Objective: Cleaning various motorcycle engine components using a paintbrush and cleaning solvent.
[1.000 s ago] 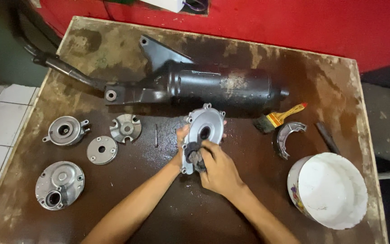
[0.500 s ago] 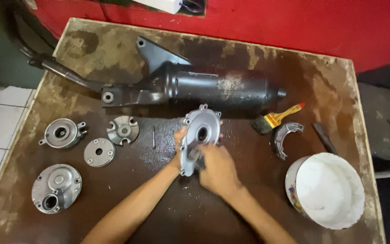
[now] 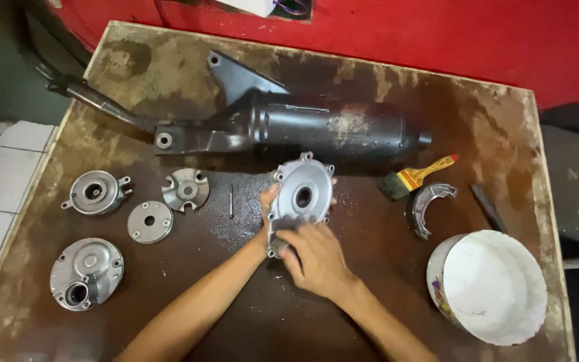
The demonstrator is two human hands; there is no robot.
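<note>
Brown workbench (image 3: 169,295): both hands, left hand (image 3: 267,208) and right hand (image 3: 316,258), clasp silver engine cover (image 3: 301,196); white bucket (image 3: 494,285) contents unclear.

Bare table (image 3: 222,295) lies open before me; the exhaust (image 3: 316,127) blocks beyond, the white bucket (image 3: 494,285) crowds my right.

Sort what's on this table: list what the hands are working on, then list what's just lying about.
In hand:
silver cover plate, held by left hand and right hand

Lying about:
black exhaust muffler
paintbrush
white bowl
brake shoe
four small metal housings, left
</note>
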